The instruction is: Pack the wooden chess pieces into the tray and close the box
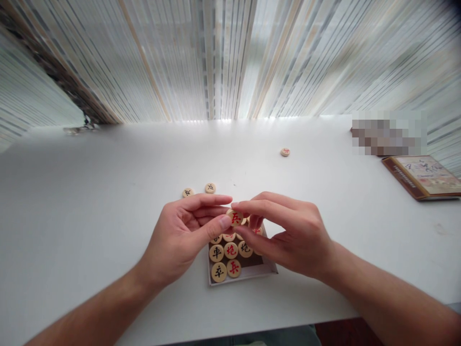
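Observation:
A round wooden Chinese chess piece (236, 218) with a red character is pinched between my two hands, its face turned toward me. My left hand (183, 233) grips its left side with the thumb in front. The fingertips of my right hand (288, 228) touch its right side, thumb below and index finger above. Beneath the hands sits a shallow open box (252, 262) with several pieces lying in rows, some red and some black. Among them are a black piece (219, 272) and a red piece (234, 269) in the nearest row. My hands cover the box's far part.
Two loose black-lettered pieces (210, 188) lie on the white table (108, 192) just beyond my left hand. Farther off is a loose red-lettered piece (285, 152). A printed box lid (425, 177) rests at the right, near a blurred-out item. Striped curtains (230, 57) hang along the back.

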`<state>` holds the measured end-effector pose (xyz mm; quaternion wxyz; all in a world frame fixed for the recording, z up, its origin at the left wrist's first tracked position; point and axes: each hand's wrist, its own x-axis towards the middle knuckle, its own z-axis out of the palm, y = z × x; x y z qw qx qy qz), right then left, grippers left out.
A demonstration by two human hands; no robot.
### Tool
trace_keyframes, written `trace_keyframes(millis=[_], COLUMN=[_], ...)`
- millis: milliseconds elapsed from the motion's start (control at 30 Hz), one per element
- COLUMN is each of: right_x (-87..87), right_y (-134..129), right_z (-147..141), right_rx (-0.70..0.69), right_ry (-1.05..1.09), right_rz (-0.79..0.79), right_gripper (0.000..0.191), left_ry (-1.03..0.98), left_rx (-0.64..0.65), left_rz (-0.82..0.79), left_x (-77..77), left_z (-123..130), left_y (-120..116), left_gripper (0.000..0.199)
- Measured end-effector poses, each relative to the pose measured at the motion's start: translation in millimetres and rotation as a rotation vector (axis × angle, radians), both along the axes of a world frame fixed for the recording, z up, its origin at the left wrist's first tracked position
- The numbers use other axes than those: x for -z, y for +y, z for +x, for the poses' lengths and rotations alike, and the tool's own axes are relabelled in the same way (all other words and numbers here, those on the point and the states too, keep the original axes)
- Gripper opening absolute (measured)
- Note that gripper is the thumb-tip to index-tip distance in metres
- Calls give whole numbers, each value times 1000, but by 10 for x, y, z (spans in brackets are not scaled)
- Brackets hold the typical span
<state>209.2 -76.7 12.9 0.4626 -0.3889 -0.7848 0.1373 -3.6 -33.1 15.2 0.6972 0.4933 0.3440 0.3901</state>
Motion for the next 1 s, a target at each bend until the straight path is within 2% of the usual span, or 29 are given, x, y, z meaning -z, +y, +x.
trace_keyframes(millis=[300, 467, 600, 833, 1000], right_x=[-38, -57, -69, -131, -107], right_y=[-48, -59, -49, -78, -87], right_z=[-8, -3, 29, 11, -15], right_rx=[88, 58, -21, -323, -363], right_ry=[-196, -187, -223, -341, -391], right_rz=[113, 10, -88, -244, -281], right_gripper=[8, 3, 6, 5, 6], left_ry=[81, 153, 219, 275, 270], left_rx=[-14, -76, -169, -199, -182], left_rz=[13, 159, 280, 394, 425], left_x=[-34, -45, -38, 6, 39], left_z=[5, -4, -33, -36, -40], left_y=[-29, -7, 63, 93, 79], left_gripper=[36, 13, 11, 10, 11])
